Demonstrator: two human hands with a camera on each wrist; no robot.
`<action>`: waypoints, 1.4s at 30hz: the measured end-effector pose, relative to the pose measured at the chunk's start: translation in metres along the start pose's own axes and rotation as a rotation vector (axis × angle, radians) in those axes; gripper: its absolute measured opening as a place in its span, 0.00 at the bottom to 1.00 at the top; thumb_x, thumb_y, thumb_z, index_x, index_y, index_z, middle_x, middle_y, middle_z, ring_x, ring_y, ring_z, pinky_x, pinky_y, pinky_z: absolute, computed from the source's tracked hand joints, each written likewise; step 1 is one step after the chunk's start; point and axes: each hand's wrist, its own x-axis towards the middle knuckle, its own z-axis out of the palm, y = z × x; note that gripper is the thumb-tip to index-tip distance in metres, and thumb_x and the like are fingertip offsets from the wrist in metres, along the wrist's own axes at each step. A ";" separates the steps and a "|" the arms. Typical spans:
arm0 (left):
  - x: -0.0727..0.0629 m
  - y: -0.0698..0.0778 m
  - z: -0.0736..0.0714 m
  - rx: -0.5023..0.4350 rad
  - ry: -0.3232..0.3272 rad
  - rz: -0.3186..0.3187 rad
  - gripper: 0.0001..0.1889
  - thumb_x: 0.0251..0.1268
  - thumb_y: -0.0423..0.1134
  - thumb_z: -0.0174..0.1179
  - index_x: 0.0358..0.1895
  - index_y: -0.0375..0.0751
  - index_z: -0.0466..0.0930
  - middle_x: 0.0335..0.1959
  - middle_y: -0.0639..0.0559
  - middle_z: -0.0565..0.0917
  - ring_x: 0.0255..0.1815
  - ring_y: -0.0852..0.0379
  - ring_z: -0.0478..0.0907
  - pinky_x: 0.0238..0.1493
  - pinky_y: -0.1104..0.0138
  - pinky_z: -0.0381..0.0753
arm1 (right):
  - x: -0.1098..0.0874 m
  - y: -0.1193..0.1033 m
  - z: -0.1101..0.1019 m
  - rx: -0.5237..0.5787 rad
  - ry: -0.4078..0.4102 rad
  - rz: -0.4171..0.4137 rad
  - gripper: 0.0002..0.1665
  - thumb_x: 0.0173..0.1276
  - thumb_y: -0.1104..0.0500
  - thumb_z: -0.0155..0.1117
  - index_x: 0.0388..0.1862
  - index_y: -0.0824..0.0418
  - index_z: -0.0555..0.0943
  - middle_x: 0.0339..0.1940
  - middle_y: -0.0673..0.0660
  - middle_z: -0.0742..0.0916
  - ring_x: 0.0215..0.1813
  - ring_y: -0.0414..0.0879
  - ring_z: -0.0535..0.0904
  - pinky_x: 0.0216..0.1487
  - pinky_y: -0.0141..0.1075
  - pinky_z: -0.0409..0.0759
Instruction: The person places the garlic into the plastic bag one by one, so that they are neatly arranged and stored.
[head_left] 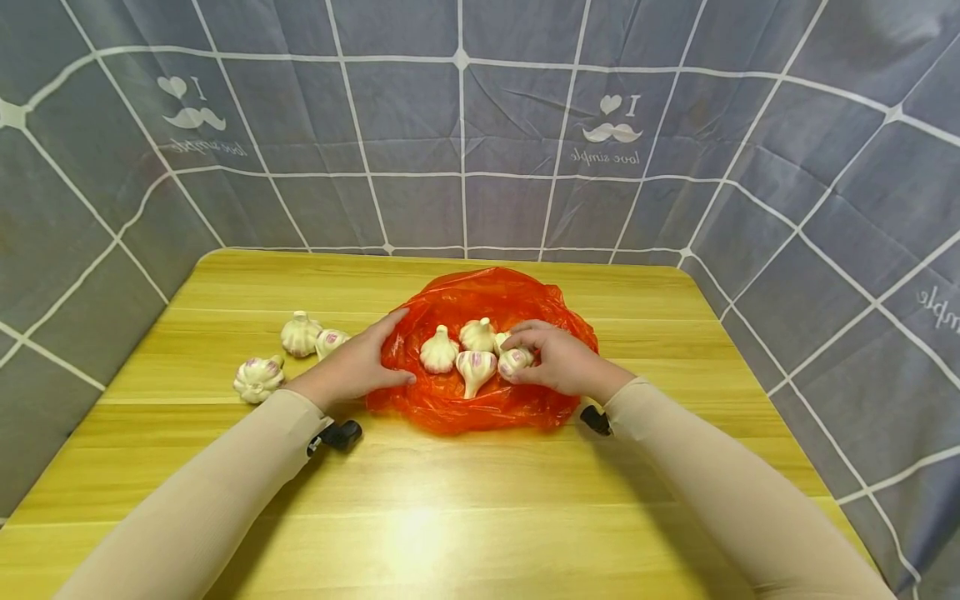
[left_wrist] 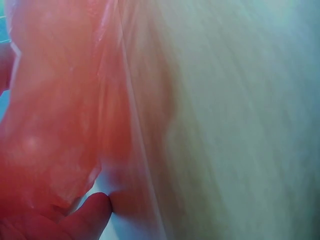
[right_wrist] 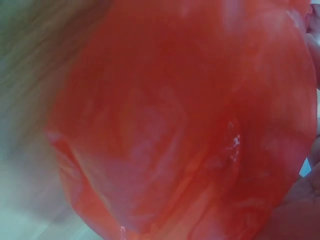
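Note:
A red plastic bag (head_left: 495,292) lies spread with its mouth facing up and several garlic bulbs inside. Among them are a bulb (head_left: 438,350) at the left and a bulb (head_left: 476,371) with its stem pointing toward the person. The right hand (head_left: 558,358) reaches over the bag's right side and holds a garlic bulb (head_left: 514,363) between thumb and fingers. At the left rim, the left hand (head_left: 356,358) touches the bag with thumb and fingers spread apart. Red film (left_wrist: 60,110) fills much of the left wrist view, the thumb at its lower edge.
Left of the bag, garlic bulbs (head_left: 301,335) lie on the wooden table (head_left: 480,517), one partly behind the left hand. Another bulb (head_left: 258,380) sits nearer the left forearm. Grey checked cloth (head_left: 412,117) hangs behind the table and along both sides.

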 end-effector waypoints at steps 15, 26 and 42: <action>0.001 -0.001 0.002 0.007 0.003 0.000 0.58 0.63 0.52 0.74 0.88 0.59 0.41 0.86 0.39 0.57 0.82 0.32 0.62 0.78 0.35 0.64 | 0.003 0.007 0.013 -0.011 0.029 0.027 0.25 0.65 0.54 0.80 0.61 0.53 0.85 0.80 0.57 0.73 0.76 0.61 0.74 0.76 0.52 0.75; 0.001 -0.001 0.003 0.012 0.004 -0.005 0.58 0.63 0.52 0.74 0.88 0.59 0.41 0.86 0.39 0.57 0.82 0.31 0.62 0.79 0.35 0.63 | 0.003 0.013 0.016 0.026 0.008 0.015 0.26 0.66 0.56 0.79 0.62 0.56 0.84 0.82 0.52 0.73 0.84 0.55 0.65 0.83 0.50 0.65; -0.001 0.000 0.002 0.011 0.000 -0.002 0.58 0.62 0.51 0.74 0.88 0.59 0.41 0.86 0.39 0.56 0.82 0.31 0.61 0.79 0.34 0.62 | 0.003 0.014 0.019 0.027 -0.006 0.017 0.29 0.67 0.55 0.78 0.66 0.57 0.83 0.84 0.51 0.70 0.86 0.53 0.61 0.84 0.50 0.63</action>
